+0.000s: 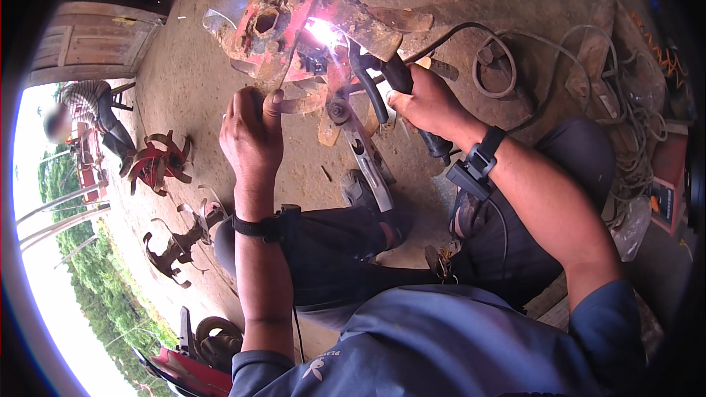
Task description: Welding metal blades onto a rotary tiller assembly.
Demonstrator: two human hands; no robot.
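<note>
In front of me stands a rusty, partly red tiller rotor (pixel 283 18) with several curved blades. A bright welding arc (pixel 321 31) burns on it and washes out the metal around the spot. My right hand (pixel 434 103) is wrapped round a black welding electrode holder (pixel 398 73), its head beside the arc. Left of the arc, my left hand (pixel 252 129) is closed, thumb up, at the lower end of a rusty blade (pixel 276 62), which it appears to grip. Below the rotor, a grey slotted metal bar (pixel 362 148) slants down toward my foot.
A rusty ring-shaped piece (pixel 494 73) lies on the right, near cables (pixel 629 154) and a red box (pixel 669 176). To the left are a red rotor (pixel 158 165), a rusty rotor (pixel 184 235) and a seated person (pixel 88 106). A red machine (pixel 191 371) stands lower left.
</note>
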